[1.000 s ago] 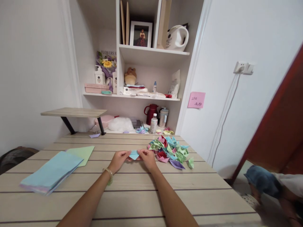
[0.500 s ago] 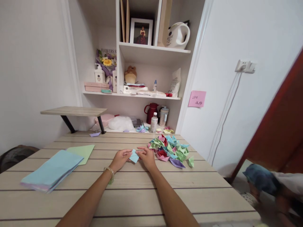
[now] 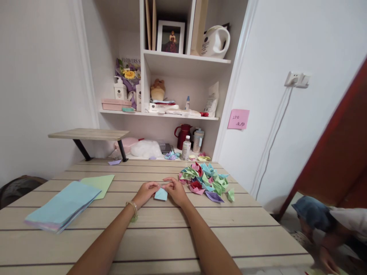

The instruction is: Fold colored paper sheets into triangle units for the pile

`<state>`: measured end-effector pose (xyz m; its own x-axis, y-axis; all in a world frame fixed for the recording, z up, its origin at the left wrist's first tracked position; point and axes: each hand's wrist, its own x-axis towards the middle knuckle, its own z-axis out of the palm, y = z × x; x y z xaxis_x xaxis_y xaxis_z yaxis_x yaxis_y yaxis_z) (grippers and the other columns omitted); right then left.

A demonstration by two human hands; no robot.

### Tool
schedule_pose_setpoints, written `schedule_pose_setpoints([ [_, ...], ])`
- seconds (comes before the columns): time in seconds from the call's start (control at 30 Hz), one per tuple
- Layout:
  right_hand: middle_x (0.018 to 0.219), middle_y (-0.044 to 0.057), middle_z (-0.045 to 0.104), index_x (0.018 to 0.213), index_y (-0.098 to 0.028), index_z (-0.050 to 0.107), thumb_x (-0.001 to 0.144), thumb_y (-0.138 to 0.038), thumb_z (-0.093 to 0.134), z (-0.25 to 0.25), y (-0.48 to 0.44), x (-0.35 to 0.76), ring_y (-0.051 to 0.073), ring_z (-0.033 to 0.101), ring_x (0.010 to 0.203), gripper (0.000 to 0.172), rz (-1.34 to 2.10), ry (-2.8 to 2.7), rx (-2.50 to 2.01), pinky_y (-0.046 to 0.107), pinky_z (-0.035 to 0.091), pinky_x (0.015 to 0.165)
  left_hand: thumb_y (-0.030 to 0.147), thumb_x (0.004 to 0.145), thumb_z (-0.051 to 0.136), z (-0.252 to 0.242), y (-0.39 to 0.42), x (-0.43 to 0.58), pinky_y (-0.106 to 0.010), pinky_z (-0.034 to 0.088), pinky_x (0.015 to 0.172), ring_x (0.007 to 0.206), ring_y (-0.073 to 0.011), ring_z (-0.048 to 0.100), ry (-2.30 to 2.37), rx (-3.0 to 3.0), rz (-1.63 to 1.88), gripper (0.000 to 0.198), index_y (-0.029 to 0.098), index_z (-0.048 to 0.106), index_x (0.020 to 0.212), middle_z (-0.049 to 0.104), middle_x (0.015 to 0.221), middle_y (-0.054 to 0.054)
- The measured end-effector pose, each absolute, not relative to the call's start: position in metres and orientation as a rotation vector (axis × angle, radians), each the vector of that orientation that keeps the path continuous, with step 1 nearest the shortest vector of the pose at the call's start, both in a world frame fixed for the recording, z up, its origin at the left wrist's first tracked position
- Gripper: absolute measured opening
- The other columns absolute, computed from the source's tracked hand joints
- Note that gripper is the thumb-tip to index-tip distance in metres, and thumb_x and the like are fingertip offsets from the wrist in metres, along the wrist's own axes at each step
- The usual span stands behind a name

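Pale-blue folded paper (image 3: pixel 161 195), small and flat with creases showing, sits between the two bare hands over the middle of the slatted pale-wood bench (image 3: pixel 149 244); whether it touches the boards cannot be told. The left hand (image 3: pixel 145 194), with a light-coloured bracelet (image 3: pixel 133 211) at its wrist, has thumb and fingers clamped on the paper's upper left edge. The right hand (image 3: pixel 177 191) pinches the upper right edge, one finger stretched out above.

Just beyond the right hand lies a heap of small folded paper boats (image 3: pixel 205 176) in green, blue, pink and red. A purple paper boat (image 3: pixel 214 197) lies at its near edge, with a light-green folded paper piece (image 3: pixel 231 195) beside it. Well to the left rests a stack of light-blue paper sheets (image 3: pixel 64 204), overlapping a light-green paper sheet (image 3: pixel 103 185). Behind, a small purple folded paper (image 3: pixel 115 162) lies near a raised wooden stand (image 3: pixel 88 133) on black legs.
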<state>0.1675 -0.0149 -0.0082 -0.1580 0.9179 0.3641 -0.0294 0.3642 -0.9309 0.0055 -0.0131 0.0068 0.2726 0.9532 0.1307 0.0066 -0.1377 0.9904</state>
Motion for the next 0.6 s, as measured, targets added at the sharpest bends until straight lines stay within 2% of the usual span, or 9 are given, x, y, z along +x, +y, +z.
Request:
schedule_pose_setpoints([
  [0.17, 0.052, -0.004, 0.054, 0.096, -0.014, 0.057, 0.064, -0.040, 0.062, -0.005, -0.015, 0.167, 0.010, 0.049, 0.047, 0.042, 0.973, -1.353, -0.872, 0.021, 0.039, 0.047, 0.029, 0.057, 0.069, 0.003, -0.010, 0.004, -0.020, 0.043, 0.048, 0.047, -0.0098, 0.054, 0.930, 1.349, 1.089, 0.020, 0.011, 0.065, 0.067, 0.061, 0.054, -0.001],
  [0.3, 0.060, 0.000, 0.058, 0.094, -0.013, 0.057, 0.065, -0.048, 0.060, -0.002, -0.013, 0.171, 0.012, 0.053, 0.051, 0.046, 0.957, -1.163, -0.885, 0.022, 0.042, 0.048, 0.023, 0.058, 0.072, 0.006, -0.013, 0.004, -0.027, 0.050, 0.064, 0.065, -0.0152, 0.062, 0.849, 1.150, 1.152, 0.024, 0.011, 0.063, 0.076, 0.066, 0.073, -0.007],
  [0.37, 0.054, -0.001, 0.056, 0.089, -0.012, 0.060, 0.063, -0.049, 0.061, -0.001, -0.013, 0.173, 0.010, 0.050, 0.045, 0.045, 0.923, -1.130, -0.909, 0.021, 0.039, 0.044, 0.020, 0.059, 0.071, 0.009, -0.015, 0.004, -0.030, 0.050, 0.073, 0.072, -0.0168, 0.063, 0.803, 1.070, 1.196, 0.023, 0.011, 0.061, 0.077, 0.066, 0.079, -0.009],
  [0.47, 0.044, -0.005, 0.051, 0.086, -0.013, 0.062, 0.060, -0.049, 0.064, 0.000, -0.016, 0.172, 0.007, 0.042, 0.035, 0.045, 0.969, -1.187, -0.925, 0.019, 0.033, 0.037, 0.013, 0.060, 0.070, 0.010, -0.015, 0.003, -0.029, 0.048, 0.080, 0.078, -0.0154, 0.063, 0.746, 0.993, 1.268, 0.021, 0.013, 0.059, 0.078, 0.066, 0.078, -0.007],
  [0.6, 0.056, 0.001, 0.063, 0.095, -0.013, 0.058, 0.056, -0.047, 0.068, 0.000, -0.022, 0.161, 0.008, 0.050, 0.036, 0.052, 1.213, -1.265, -0.834, 0.020, 0.038, 0.038, 0.013, 0.060, 0.071, 0.008, -0.014, 0.001, -0.026, 0.046, 0.084, 0.080, -0.0138, 0.063, 0.719, 0.978, 1.278, 0.020, 0.013, 0.057, 0.075, 0.066, 0.077, -0.006],
])
